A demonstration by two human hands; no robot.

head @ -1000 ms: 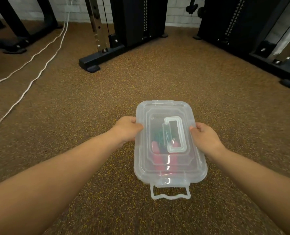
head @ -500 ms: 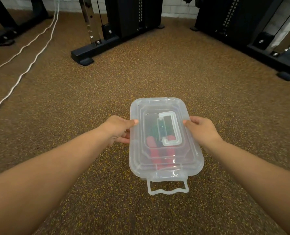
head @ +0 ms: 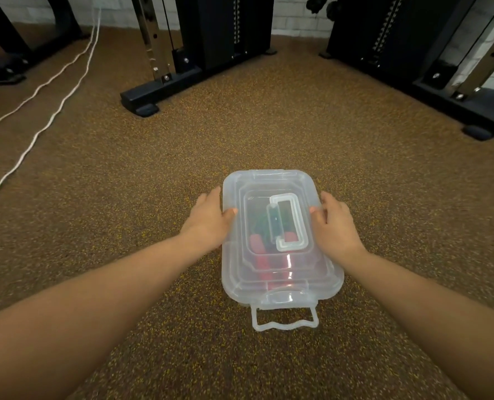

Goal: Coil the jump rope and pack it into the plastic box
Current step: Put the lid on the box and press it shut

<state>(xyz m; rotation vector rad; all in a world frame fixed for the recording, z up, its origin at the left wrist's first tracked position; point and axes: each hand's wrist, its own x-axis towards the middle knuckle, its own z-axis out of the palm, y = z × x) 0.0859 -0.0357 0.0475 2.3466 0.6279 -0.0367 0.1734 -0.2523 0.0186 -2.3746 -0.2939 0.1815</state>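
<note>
A clear plastic box (head: 280, 287) rests on the speckled brown floor with its lid on and a fold-down handle lying flat on top. Through the lid I make out the jump rope (head: 261, 261): red handles toward me, green cord beyond them. My left hand (head: 209, 222) presses against the box's left side with its thumb on the lid edge. On the opposite side my right hand (head: 335, 225) does the same. The near-end latch (head: 284, 320) hangs loose onto the floor.
Black gym machine bases stand ahead at centre-left (head: 159, 90) and at the right (head: 453, 102). Two white cables (head: 46, 111) run across the floor at the left. Another dark frame foot (head: 3, 67) sits far left. A white brick wall lies behind.
Both hands stay on the box's sides, but their fingers have straightened forward along it. The box keeps its place on the floor and the view has tilted slightly.
</note>
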